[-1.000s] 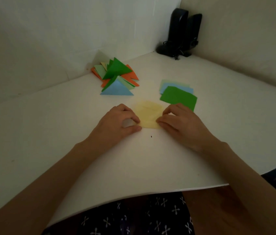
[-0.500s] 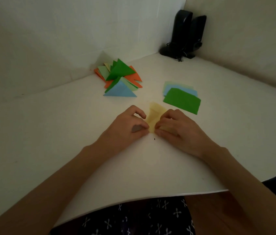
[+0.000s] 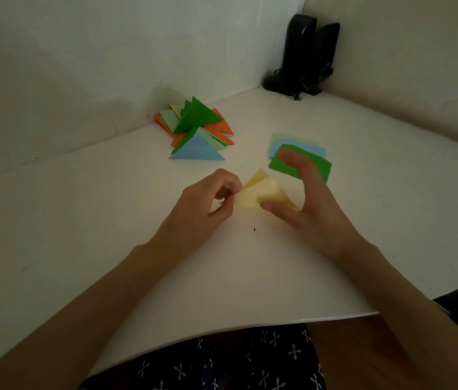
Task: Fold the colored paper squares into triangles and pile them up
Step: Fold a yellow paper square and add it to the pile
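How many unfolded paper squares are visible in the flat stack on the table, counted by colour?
dark green square: 1
light blue square: 1
pale green square: 1
Total: 3 visible; any hidden below cannot be counted.

White table (image 3: 81, 220), curved near edge, set into wall corner. Far left: loose pile of folded triangles (image 3: 194, 128), green, orange, blue, pale yellow. Right of it, apart: flat stack of squares (image 3: 322, 166), green on top. Far corner: two black speakers (image 3: 304, 52). Tiny dark speck (image 3: 255, 229) near middle.
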The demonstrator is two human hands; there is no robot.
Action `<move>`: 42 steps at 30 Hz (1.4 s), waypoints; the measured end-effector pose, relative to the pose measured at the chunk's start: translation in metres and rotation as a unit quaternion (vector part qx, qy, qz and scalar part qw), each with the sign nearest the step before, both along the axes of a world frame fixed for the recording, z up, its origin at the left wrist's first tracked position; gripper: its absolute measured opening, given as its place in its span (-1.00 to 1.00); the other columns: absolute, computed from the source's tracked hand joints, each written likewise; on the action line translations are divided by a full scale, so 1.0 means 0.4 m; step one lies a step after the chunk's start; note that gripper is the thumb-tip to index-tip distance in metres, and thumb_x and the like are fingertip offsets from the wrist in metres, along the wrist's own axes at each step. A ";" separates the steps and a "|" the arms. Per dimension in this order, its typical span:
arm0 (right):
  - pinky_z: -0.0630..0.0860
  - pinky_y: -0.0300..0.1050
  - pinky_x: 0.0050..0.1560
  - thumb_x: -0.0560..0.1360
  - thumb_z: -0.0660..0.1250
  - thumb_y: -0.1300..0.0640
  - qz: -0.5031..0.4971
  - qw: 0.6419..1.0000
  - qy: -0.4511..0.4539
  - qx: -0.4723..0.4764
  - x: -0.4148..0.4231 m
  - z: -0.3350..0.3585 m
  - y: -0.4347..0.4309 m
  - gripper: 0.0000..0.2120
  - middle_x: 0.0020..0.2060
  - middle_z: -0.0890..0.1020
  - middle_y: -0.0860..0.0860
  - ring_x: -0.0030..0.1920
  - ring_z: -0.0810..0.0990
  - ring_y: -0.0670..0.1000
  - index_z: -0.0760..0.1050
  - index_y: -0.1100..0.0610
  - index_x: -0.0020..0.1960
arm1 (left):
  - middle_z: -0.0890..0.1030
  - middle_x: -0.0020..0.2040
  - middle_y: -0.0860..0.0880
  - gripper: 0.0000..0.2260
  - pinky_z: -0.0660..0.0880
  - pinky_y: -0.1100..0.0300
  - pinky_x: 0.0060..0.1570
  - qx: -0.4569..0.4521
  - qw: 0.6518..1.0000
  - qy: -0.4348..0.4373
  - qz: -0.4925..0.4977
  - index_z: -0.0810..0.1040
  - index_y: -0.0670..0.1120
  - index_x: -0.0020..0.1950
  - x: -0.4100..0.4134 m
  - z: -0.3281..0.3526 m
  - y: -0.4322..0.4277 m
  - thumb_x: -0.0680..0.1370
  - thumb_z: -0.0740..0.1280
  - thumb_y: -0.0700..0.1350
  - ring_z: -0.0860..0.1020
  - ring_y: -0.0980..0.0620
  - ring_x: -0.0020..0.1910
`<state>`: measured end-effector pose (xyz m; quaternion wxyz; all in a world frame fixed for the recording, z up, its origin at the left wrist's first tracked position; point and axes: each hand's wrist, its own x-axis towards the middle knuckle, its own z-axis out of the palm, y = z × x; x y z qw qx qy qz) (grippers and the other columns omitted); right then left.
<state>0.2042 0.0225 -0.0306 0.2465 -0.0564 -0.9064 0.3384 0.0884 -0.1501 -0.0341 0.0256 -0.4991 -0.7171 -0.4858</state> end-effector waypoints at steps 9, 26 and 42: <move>0.45 -0.37 -0.20 0.49 0.34 0.25 0.024 0.950 0.006 -0.310 -0.002 0.039 -0.019 -0.92 -0.39 0.66 -0.05 -0.33 0.58 -0.16 0.56 0.15 -0.18 | 0.55 -0.18 0.15 -0.87 0.37 0.50 -0.11 -0.005 0.998 -0.063 -0.012 0.52 -0.09 -0.11 0.011 0.016 -0.005 0.48 0.35 -0.32 0.53 0.27 -0.19; 0.51 -0.29 -0.21 0.35 0.49 0.27 0.000 0.960 -0.010 -0.280 -0.079 0.044 -0.087 -0.77 -0.29 0.64 -0.01 -0.28 0.61 -0.10 0.53 0.04 -0.10 | 0.61 -0.37 0.08 -0.92 0.37 0.45 -0.41 0.010 0.967 -0.250 0.057 0.53 -0.09 -0.17 -0.008 0.036 -0.016 0.53 0.34 -0.15 0.55 0.20 -0.43; 0.44 -0.03 0.02 0.56 0.10 -0.05 0.091 0.952 -0.050 0.288 -0.053 -0.001 -0.071 -0.63 0.07 0.63 0.02 0.06 0.58 0.07 0.58 0.10 0.13 | 0.58 -0.39 0.11 -0.88 0.45 0.19 -0.18 -0.153 0.963 -0.109 0.193 0.47 0.03 -0.21 -0.035 0.028 -0.040 0.54 0.30 -0.05 0.54 0.11 -0.26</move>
